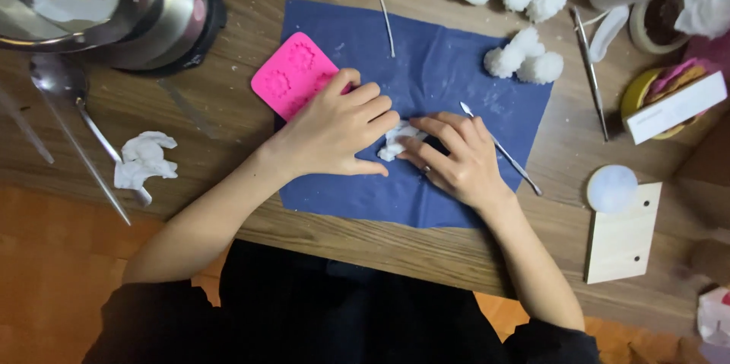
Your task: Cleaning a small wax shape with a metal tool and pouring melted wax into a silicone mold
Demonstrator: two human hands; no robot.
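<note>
Both hands meet over a blue cloth (449,75) on a wooden table (228,105); the left hand (334,132) lies palm down, fingers curled, its fingertips touching a white lump (394,143); the right hand (456,158) pinches the same lump from the other side, so the lump sits between them near the cloth's middle. A pink mould (293,75) lies partly under the left hand at the cloth's left edge; a thin metal tool (506,155) lies just beside the right hand; white fluffy balls (525,60) rest at the cloth's far right corner; a crumpled tissue (144,158) and a spoon (68,98) lie well to the left.
</note>
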